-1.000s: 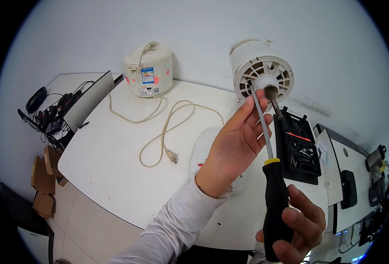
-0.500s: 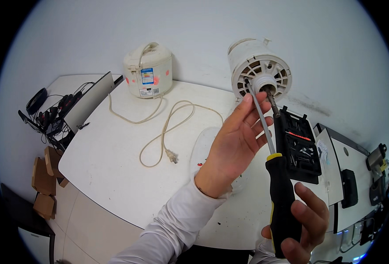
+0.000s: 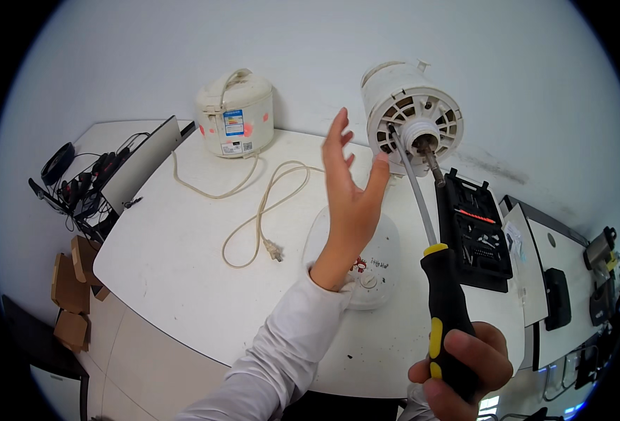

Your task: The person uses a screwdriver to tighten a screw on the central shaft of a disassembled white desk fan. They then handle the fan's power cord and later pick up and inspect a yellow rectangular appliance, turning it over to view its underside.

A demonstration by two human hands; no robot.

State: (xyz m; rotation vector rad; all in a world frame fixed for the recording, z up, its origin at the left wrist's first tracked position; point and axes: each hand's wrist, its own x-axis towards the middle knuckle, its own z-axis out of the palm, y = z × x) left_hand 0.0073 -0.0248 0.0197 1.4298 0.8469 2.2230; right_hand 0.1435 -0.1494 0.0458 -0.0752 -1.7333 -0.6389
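My right hand (image 3: 468, 368) is wrapped round the black and yellow handle of a long screwdriver (image 3: 449, 309). The screwdriver's tip sits in an opening on the slotted end of a white cylindrical motor housing (image 3: 387, 88), left of its round hub. A metal shaft (image 3: 433, 167) sticks out from the hub. Beside the housing, my left hand (image 3: 352, 196) is raised with its fingers apart and nothing in it, its thumb close to the screwdriver's blade. Partly behind that hand and wrist lies a white rounded base (image 3: 370, 302) with a knob and a small printed picture.
At the table's back stands a white rice cooker (image 3: 236, 116); a cream power cord (image 3: 261, 224) with a plug loops in front of it. An opened black tool case (image 3: 475, 231) lies right of the housing. Dark crumbs dot the table (image 3: 205, 309). Cardboard boxes (image 3: 71, 288) stand at left.
My left hand has let go of the screwdriver's blade and moved left, fingers spreading. My right fingers have closed round the handle, which has turned to show more yellow.
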